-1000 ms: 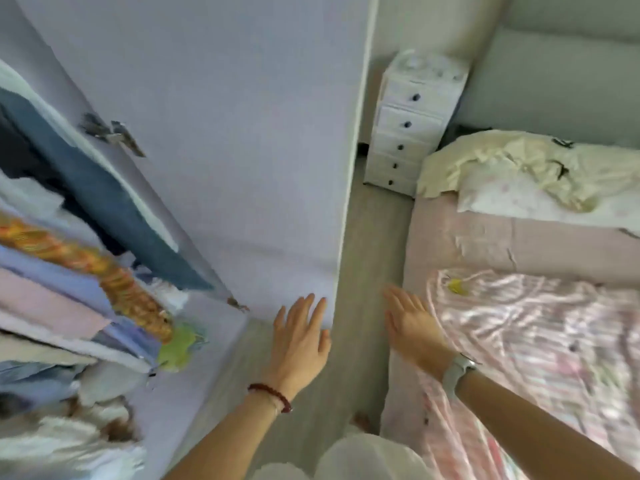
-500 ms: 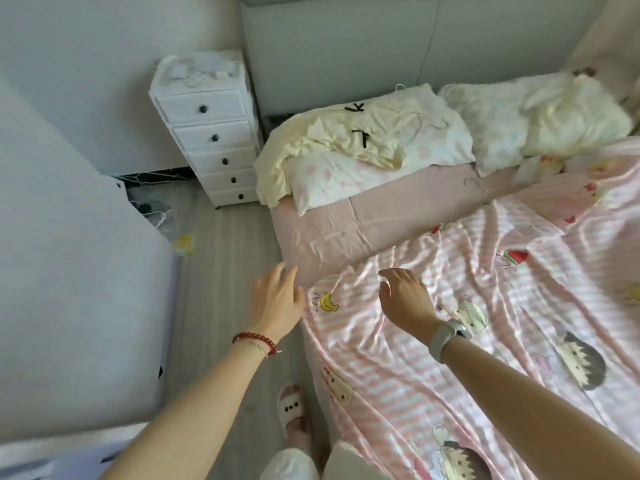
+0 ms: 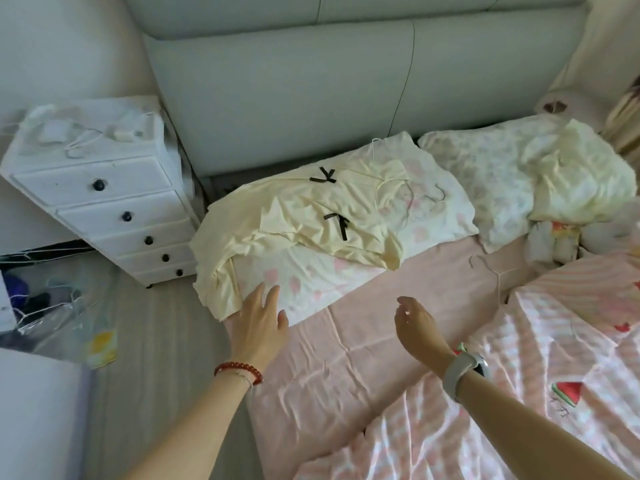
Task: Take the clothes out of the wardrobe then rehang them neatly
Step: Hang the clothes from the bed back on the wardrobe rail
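Note:
A pale yellow garment (image 3: 298,216) with two black bows lies crumpled on a heart-print pillow (image 3: 346,275) at the head of the bed, with a thin wire hanger (image 3: 377,168) on it. My left hand (image 3: 259,323), fingers spread and holding nothing, hovers at the garment's lower left corner near the pillow's edge. My right hand (image 3: 415,323), loosely relaxed with a white watch on the wrist, hangs over the pink sheet (image 3: 346,358), holding nothing. Another wire hanger (image 3: 495,275) lies on the sheet to the right. The wardrobe is out of view.
A white chest of drawers (image 3: 104,199) stands left of the bed against the padded headboard (image 3: 294,81). Hangers and clutter (image 3: 45,306) lie on the floor at left. A pink striped cartoon quilt (image 3: 519,393) covers the bed's right side. A second pillow with a yellow cloth (image 3: 554,188) sits far right.
The view swung from the wardrobe to the bed's head. Both hands moved forward; my left hand now reaches the yellow garment's corner, and my right hand has left the quilt for the pink sheet.

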